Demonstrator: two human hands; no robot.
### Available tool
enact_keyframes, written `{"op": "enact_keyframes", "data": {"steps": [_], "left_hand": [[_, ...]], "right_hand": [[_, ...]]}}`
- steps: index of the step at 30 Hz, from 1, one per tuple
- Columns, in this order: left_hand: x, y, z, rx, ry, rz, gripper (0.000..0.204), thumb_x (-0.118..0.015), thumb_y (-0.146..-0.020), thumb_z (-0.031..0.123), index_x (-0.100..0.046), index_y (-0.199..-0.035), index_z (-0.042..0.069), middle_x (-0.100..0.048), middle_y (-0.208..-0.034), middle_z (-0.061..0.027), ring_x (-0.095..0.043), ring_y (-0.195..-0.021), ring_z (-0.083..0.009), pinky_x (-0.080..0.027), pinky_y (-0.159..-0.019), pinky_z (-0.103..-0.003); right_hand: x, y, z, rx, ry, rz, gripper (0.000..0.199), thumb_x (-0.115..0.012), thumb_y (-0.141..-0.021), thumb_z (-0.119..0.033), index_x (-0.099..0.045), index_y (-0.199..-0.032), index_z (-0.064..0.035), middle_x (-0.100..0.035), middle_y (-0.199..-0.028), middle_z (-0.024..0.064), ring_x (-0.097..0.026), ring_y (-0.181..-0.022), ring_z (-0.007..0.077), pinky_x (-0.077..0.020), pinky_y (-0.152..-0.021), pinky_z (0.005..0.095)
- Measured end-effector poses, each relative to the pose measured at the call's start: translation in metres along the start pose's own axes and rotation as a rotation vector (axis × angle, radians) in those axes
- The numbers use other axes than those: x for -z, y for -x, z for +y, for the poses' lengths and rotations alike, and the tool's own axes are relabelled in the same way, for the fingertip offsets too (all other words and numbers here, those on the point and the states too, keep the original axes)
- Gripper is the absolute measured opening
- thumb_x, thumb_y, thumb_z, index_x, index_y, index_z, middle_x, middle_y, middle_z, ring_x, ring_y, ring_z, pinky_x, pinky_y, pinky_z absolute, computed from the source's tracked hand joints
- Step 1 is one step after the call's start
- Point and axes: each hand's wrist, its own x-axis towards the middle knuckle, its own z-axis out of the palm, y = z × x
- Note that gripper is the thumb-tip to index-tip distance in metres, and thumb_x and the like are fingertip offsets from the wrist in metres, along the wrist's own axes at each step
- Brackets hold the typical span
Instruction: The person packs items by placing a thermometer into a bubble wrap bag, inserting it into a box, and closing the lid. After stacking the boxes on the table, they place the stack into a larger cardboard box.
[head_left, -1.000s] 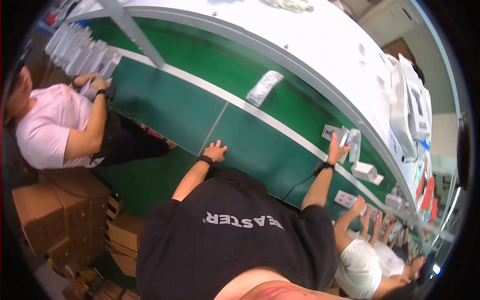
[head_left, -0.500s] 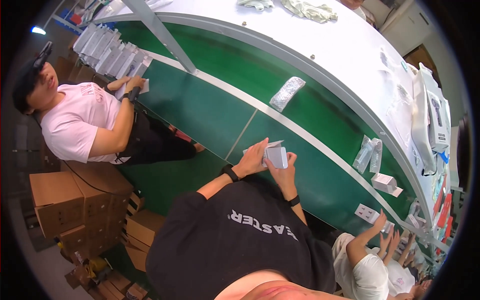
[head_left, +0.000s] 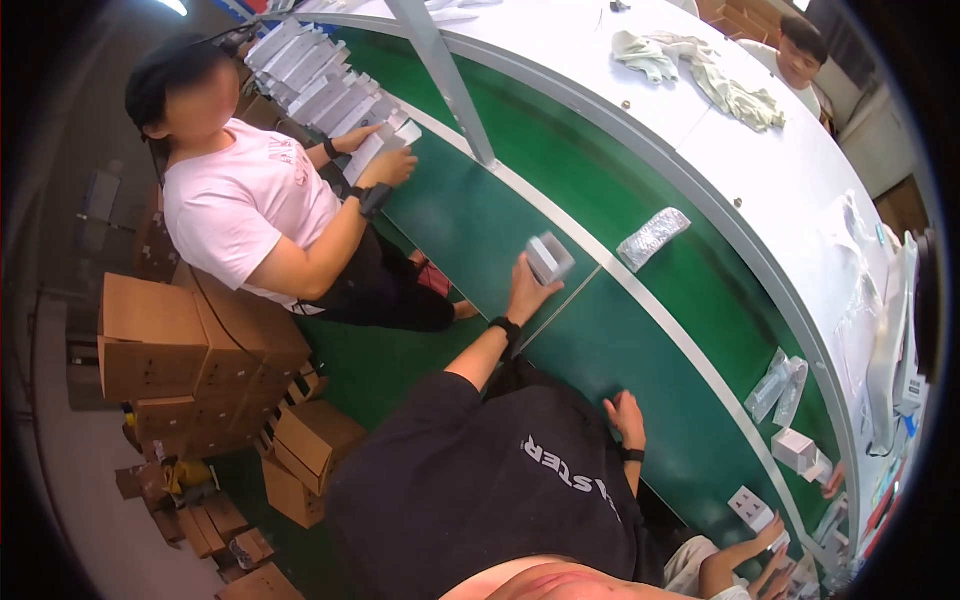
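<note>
Left hand (head_left: 528,293) pinched the pale box (head_left: 548,259) over the green worktop (head_left: 600,335), near its seam. Right hand (head_left: 627,418) lay well apart; couldn't tell its closure. Likely risk: slack one-handed pinch dropped it, or overgripping dented it.

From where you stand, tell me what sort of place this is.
Probably a factory packing area: a long green worktop, a row of white boxes, and stacked brown cartons.
</note>
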Motion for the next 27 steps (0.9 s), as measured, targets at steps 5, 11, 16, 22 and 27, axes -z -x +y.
{"op": "enact_keyframes", "data": {"steps": [5,11,16,22,27], "left_hand": [[0.030,-0.082,-0.074,-0.116,0.330,0.154,0.078,-0.089,-0.062,0.019,-0.038,-0.118,-0.002,-0.054,-0.116,-0.0218,-0.055,-0.108,-0.0351,-0.046,-0.094,-0.041],[0.009,-0.174,-0.067,-0.073,0.422,0.079,0.083,-0.087,-0.065,0.012,-0.030,-0.124,-0.003,-0.045,-0.124,-0.0183,-0.050,-0.114,-0.0275,-0.042,-0.100,-0.037],[0.042,-0.236,-0.092,-0.036,0.386,-0.070,0.094,-0.093,-0.055,0.009,-0.031,-0.125,-0.003,-0.044,-0.125,-0.0175,-0.048,-0.113,-0.0254,-0.040,-0.103,-0.043],[0.045,-0.189,-0.136,0.386,-0.210,-0.023,0.118,-0.080,-0.070,0.057,-0.023,-0.136,-0.022,-0.025,-0.147,-0.0359,-0.039,-0.129,-0.0419,-0.032,-0.110,-0.050],[-0.043,0.036,-0.122,-0.169,-1.058,-0.180,0.094,-0.060,-0.086,0.058,-0.022,-0.149,-0.001,-0.015,-0.156,-0.0259,-0.014,-0.144,-0.0453,-0.024,-0.109,-0.063]], "right_hand": [[-0.032,0.017,0.027,-0.173,-0.249,0.006,0.040,-0.076,-0.081,-0.031,-0.054,-0.095,-0.0025,-0.055,-0.097,0.0211,-0.056,-0.086,0.0362,-0.0487,-0.076,0.0430],[-0.034,0.035,0.001,-0.312,-0.123,0.166,0.040,-0.081,-0.075,-0.031,-0.054,-0.088,-0.0037,-0.055,-0.095,0.0205,-0.055,-0.089,0.0366,-0.0482,-0.079,0.0426],[-0.043,0.038,0.000,-0.275,-0.137,0.239,0.042,-0.081,-0.072,-0.033,-0.057,-0.089,-0.0030,-0.057,-0.093,0.0196,-0.056,-0.090,0.0375,-0.0490,-0.079,0.0450],[-0.041,0.033,-0.004,-0.376,-0.164,0.274,0.040,-0.080,-0.073,-0.032,-0.058,-0.092,-0.0054,-0.056,-0.104,0.0207,-0.054,-0.099,0.0398,-0.0481,-0.083,0.0467],[-0.042,0.038,0.004,-0.419,-0.209,0.215,0.039,-0.079,-0.075,-0.032,-0.059,-0.096,-0.0068,-0.056,-0.107,0.0205,-0.055,-0.098,0.0397,-0.0488,-0.083,0.0461]]}}
